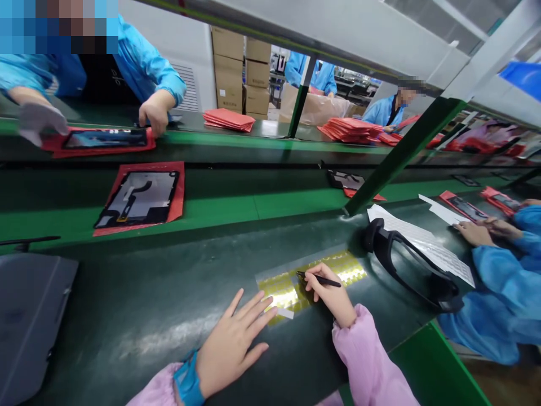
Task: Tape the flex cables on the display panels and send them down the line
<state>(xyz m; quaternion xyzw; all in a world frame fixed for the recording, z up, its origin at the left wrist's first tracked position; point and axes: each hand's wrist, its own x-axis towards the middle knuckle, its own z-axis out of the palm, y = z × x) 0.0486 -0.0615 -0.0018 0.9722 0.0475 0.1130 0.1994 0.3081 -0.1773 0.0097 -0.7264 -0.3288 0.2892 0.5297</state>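
Observation:
A clear sheet with rows of yellow film stickers (338, 269) lies on the dark green bench. My left hand (234, 341) is spread flat, its fingertips resting on the sheet's left end, beside a small white strip (284, 313). A blue band (189, 380) circles that wrist. Over the middle of the sheet, my right hand (325, 290) pinches black tweezers (327, 280), their tip pointing left at the stickers. Whether the tip has lifted a sticker is too small to tell.
A black headset-like frame (412, 265) and white label sheets (422, 242) lie to the right, near a co-worker's hands (477, 231). On the green conveyor (220, 208) rests a screen part (141, 194) on red wrapping. Opposite, another co-worker handles a screen (105, 138). A grey case (34, 321) stands left.

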